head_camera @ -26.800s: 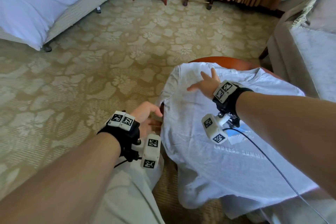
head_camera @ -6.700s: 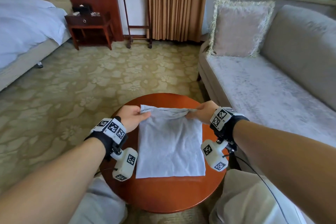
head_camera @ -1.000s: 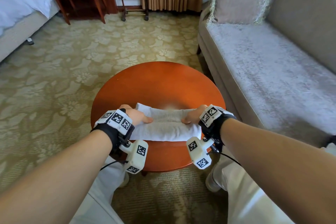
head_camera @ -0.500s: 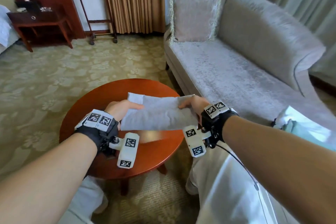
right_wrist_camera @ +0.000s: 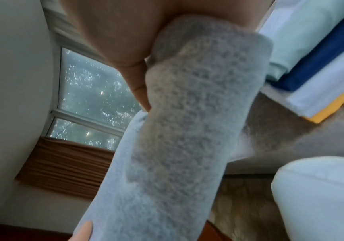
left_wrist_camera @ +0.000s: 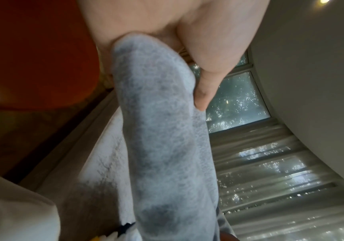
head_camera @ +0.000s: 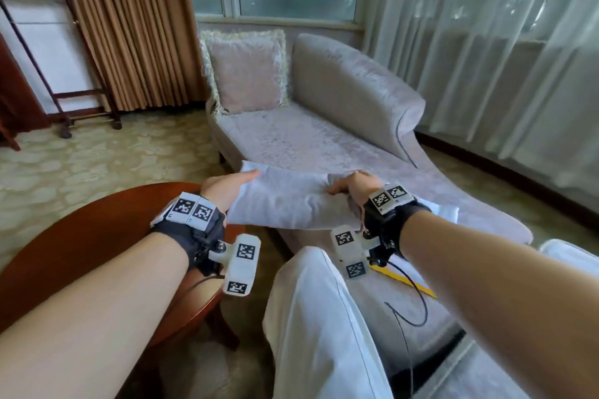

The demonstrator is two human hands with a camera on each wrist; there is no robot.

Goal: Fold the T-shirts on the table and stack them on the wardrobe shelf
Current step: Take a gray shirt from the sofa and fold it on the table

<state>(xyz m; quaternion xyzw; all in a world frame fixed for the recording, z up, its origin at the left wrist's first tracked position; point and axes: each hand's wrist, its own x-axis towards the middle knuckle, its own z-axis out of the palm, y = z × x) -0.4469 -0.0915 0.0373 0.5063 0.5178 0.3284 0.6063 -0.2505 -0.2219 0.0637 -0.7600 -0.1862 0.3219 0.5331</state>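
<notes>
Since the moment before, we had lifted the folded T-shirt (head_camera: 288, 204) clear of the table (head_camera: 81, 236) and swung it right, over the couch (head_camera: 324, 139). Our left hand (head_camera: 227, 188) gripped one end, thumb on top; our right hand (head_camera: 353, 186) clenched the other. We judged the fold could sag open mid-carry, since only the ends were held. Earlier it lay on the table; now a pile of folded shirts (right_wrist_camera: 311, 73) sat nearby.
</notes>
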